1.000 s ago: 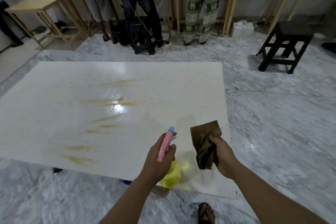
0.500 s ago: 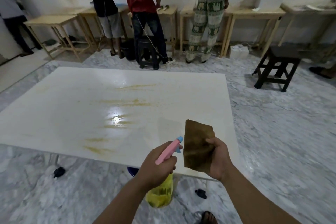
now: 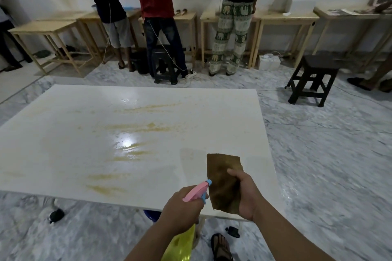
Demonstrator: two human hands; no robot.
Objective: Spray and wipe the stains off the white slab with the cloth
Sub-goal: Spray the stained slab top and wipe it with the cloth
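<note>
Left hand (image 3: 180, 211): fingers curled round the neck of a spray bottle (image 3: 184, 241), yellow body hanging below the hand, pink trigger head with blue nozzle tip pointing forward over the slab's near edge.

Right hand (image 3: 246, 196): just right of the left hand, fingers and thumb pinching a brown cloth (image 3: 222, 182); the cloth is held up flat, above the slab's near right corner, its left edge just beside the nozzle.

Sandalled foot (image 3: 220, 248): on the floor below the right hand; small dark object beside it, identity unclear.

White slab (image 3: 63, 144): large, glossy, raised off the floor, spreading ahead and left of both hands. Yellow-brown stains (image 3: 137, 127) in streaks across it, ahead and left of the left hand's fingers; a bright light reflection among them.

Marble floor (image 3: 328, 165): grey-veined, all around the slab.

Dark stool (image 3: 311, 80): far ahead and right of the right hand.

Wooden worktops (image 3: 284, 19): in a row along the far wall, three people standing at them, backs turned.
</note>
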